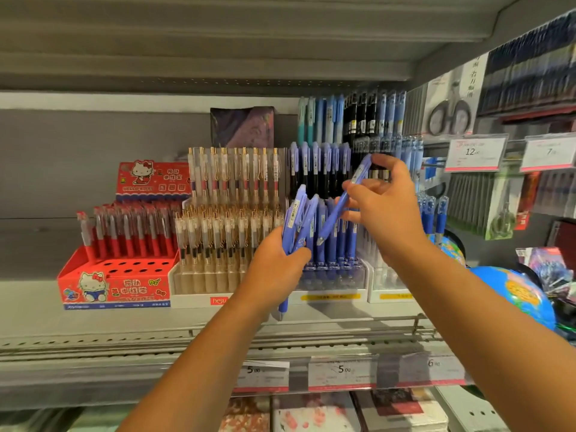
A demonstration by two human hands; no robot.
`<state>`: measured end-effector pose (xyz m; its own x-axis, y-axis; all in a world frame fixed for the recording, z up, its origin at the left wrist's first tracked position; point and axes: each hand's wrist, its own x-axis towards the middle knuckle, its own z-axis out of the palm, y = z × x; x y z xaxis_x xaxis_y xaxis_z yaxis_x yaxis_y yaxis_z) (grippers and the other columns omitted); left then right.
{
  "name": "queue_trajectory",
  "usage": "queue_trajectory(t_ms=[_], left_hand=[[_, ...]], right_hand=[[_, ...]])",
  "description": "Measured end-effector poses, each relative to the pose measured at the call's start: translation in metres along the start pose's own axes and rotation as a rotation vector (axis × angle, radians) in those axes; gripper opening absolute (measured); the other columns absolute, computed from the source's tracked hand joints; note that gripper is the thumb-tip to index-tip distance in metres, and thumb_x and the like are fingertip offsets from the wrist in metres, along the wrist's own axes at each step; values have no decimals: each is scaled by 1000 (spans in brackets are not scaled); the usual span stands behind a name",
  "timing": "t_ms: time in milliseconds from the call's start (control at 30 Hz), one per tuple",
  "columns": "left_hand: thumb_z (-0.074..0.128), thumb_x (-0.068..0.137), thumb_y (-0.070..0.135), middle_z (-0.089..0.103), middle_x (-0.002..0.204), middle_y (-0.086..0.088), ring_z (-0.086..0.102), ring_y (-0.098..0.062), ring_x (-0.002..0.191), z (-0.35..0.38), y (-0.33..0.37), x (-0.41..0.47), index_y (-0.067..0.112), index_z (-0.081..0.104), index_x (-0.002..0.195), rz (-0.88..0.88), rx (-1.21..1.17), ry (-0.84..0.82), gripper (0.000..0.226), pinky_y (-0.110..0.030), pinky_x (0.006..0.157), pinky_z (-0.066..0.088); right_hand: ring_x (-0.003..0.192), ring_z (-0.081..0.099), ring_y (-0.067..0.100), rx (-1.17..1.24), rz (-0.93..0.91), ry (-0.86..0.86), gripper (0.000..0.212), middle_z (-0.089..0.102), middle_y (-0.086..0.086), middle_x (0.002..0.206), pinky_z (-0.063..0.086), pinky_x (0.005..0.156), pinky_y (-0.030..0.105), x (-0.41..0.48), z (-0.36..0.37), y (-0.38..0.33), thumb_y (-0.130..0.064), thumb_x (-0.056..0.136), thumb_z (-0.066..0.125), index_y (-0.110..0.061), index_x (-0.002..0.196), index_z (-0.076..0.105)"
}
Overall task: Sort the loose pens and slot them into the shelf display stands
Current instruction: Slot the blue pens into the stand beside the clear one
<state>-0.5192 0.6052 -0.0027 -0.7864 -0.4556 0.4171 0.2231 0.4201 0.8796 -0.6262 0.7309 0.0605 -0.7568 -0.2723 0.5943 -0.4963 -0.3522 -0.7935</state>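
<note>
Left hand grips a pen bundle; right hand pinches a single pen.

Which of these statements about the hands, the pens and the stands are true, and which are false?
1. The left hand grips a bunch of blue-violet pens. True.
2. The right hand holds nothing. False: it pinches a single pen, held slanted.
3. The red stand has empty holes in its front rows. True.
4. The globe stands left of the red stand. False: it is at the far right of the shelf, and the red stand is at the left.
</note>
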Motion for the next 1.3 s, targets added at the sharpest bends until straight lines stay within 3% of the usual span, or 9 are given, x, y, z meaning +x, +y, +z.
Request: queue_trajectory(t_ms=[133,233,367,533,633,767,900,1067,1300], left_hand=[[55,95,8,40,65,-4,36,-17,51,-1,2,0,26,56,88,-26,-75,15,20,-27,49,38],[56,97,12,42,61,0,37,-12,47,0,2,0,28,57,92,-13,-91,6,16,-22,46,40],[55,99,30,44,51,11,39,-10,44,0,1,0,33,57,96,15,-97,8,4,-21,48,41],[49,101,32,48,65,4,41,-10,47,-1,3,0,24,54,94,6,-148,11,12,-26,54,44],[48,102,30,54,69,3,48,-11,50,-2,4,-1,15,53,89,-9,-207,9,20,-28,58,50],[51,101,23,61,64,7,55,-15,53,-4,6,-3,7,56,99,-5,-358,-10,17,-29,58,55],[51,100,21,67,69,3,62,-19,58,-5,8,-5,7,58,102,-13,-434,-21,16,-35,62,59],[53,96,29,71,77,1,70,-27,68,-4,9,-4,12,60,102,-16,-439,-39,19,-40,64,60],[58,77,43,71,74,0,70,-25,66,-3,7,-4,15,61,106,-1,-405,-65,40,-42,67,61]], right_hand=[[81,71,21,-269,-137,-23,51,65,6,95,60,68,45,4,-12,4,-6,94,58,-37,129,37],[65,63,15,-505,-278,-71,57,59,-4,87,50,52,36,1,-15,11,-7,94,56,-39,135,33],[65,56,30,-691,-315,-147,58,52,5,85,45,57,50,-3,-13,21,-3,95,55,-33,139,32],[55,46,10,-791,-221,-223,63,52,11,79,37,47,42,-4,-10,36,4,94,52,-31,141,28],[54,44,14,-801,-185,-242,62,52,14,77,34,48,38,-5,-11,44,6,93,53,-28,140,30],[59,53,28,-828,-222,-224,55,53,13,76,44,52,49,-11,-8,49,-3,93,56,-32,133,33],[71,54,21,-846,-296,-169,43,48,1,84,50,63,47,-13,-7,48,-15,95,62,-27,129,40],[54,38,-1,-921,-220,-142,51,32,-13,74,32,48,25,-11,-4,49,0,95,55,-25,135,36],[54,38,2,-1035,-208,-136,55,36,-9,68,28,45,28,-16,-2,49,-2,95,57,-22,139,32]])
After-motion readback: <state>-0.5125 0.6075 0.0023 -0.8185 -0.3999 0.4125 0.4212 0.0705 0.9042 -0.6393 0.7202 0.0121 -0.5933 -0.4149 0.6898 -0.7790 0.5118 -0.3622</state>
